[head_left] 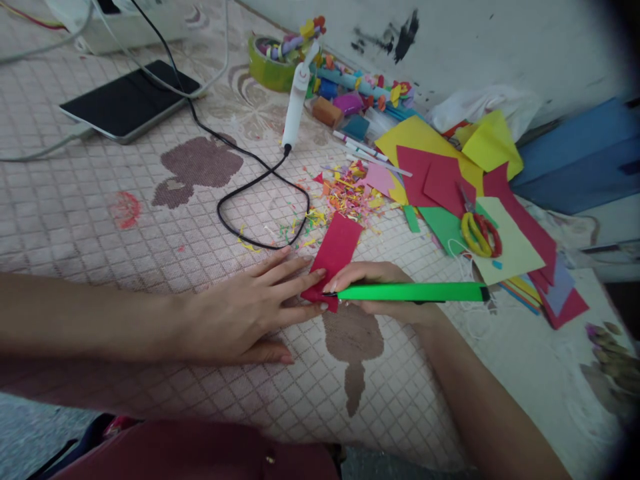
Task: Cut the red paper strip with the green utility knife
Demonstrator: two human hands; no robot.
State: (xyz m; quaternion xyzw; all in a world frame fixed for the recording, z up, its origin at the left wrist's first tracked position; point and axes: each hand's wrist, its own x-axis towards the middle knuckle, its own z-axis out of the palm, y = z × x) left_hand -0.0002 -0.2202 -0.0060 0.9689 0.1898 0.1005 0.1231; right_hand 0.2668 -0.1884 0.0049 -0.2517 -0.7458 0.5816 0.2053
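Observation:
A crimson paper strip [336,252] lies on the quilted mat [150,220]. My left hand [245,313] rests flat on the mat, fingers stretched out, with the fingertips pressing the strip's near end. My right hand [380,288] is closed around a bright green stick-like tool [410,292] that lies level, its dark tip touching the strip's near corner next to my left fingertips.
Paper scraps [350,190] lie beyond the strip. Coloured sheets [450,173] and yellow-red scissors [481,233] sit at the right. A white glue gun [296,100] with a black cable [240,193], a tape roll [270,63] and a dark tablet [131,99] lie farther back.

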